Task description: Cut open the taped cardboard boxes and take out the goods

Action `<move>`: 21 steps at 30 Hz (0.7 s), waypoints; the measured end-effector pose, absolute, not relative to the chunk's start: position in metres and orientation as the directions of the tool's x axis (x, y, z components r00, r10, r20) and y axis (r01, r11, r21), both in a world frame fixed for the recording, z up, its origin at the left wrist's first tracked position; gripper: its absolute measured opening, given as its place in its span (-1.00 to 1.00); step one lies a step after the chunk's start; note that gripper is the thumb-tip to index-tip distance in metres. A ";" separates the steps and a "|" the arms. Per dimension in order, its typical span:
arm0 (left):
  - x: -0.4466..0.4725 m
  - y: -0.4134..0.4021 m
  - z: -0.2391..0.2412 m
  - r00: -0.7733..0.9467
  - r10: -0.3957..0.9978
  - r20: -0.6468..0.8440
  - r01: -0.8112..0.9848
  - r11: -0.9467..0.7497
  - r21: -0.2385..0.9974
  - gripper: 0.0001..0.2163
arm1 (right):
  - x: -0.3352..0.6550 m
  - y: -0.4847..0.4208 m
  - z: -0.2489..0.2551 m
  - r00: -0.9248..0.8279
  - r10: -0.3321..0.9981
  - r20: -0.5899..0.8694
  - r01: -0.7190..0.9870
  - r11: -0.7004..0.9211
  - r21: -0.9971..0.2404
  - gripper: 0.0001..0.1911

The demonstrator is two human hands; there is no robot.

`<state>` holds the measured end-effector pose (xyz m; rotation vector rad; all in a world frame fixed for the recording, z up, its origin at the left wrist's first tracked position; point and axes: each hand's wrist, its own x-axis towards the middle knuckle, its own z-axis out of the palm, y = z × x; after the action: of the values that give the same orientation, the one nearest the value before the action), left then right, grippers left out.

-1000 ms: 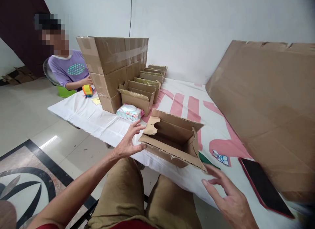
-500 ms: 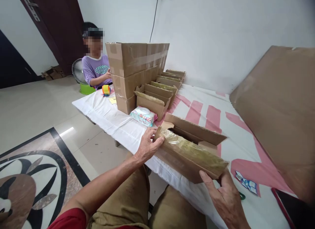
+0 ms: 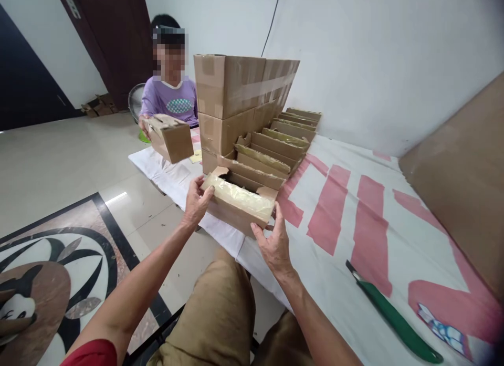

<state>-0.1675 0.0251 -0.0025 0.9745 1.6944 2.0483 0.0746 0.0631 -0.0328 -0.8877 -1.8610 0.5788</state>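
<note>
Between my hands is an open cardboard box (image 3: 236,211), its near flap covered with shiny yellowish tape and folded outward. My left hand (image 3: 198,199) grips its left end, thumb on the taped flap. My right hand (image 3: 273,242) grips the right end, with the thumb on the front side and the fingers behind. The box is at the table's near edge, just in front of a row of open boxes (image 3: 262,161). What lies inside it is dark and I cannot make it out.
A tall stack of taped boxes (image 3: 244,87) stands behind the row. Across the table, a person in a purple shirt (image 3: 173,101) holds another cardboard box (image 3: 177,140). A green-handled knife (image 3: 397,316) lies at right on the white and pink cloth (image 3: 326,208). A large cardboard sheet (image 3: 460,182) leans at right.
My hands have carried the box left and farther forward, up to the row, where it now hides the wipes pack. The other person now holds a box. The green knife has come into fuller view.
</note>
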 end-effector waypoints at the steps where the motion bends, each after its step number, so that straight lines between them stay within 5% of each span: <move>1: -0.170 0.029 -0.009 -0.719 0.636 0.278 0.175 -0.222 0.959 -0.51 | 0.071 0.066 -0.043 -0.254 0.813 0.524 0.315 0.582 -0.749 -0.14; 7: -0.146 0.025 -0.038 -0.750 0.600 0.280 0.229 -0.161 0.960 -0.49 | 0.075 0.064 -0.087 -0.258 0.895 0.365 0.304 0.433 -0.849 -0.20; 16: -0.145 0.055 -0.035 -0.789 0.565 0.239 0.158 -0.190 0.969 -0.43 | 0.058 0.068 -0.095 -0.227 0.880 0.417 0.276 0.469 -0.839 -0.27; 21: -0.143 0.007 -0.038 -0.712 0.642 0.285 0.289 -0.102 0.952 -0.40 | 0.092 0.042 -0.089 -0.246 0.877 0.412 0.382 0.479 -0.791 -0.43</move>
<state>-0.1431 0.0069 -0.0385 1.0277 1.9004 1.8890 0.0920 0.0416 -0.0895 -1.0586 -1.8312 0.6965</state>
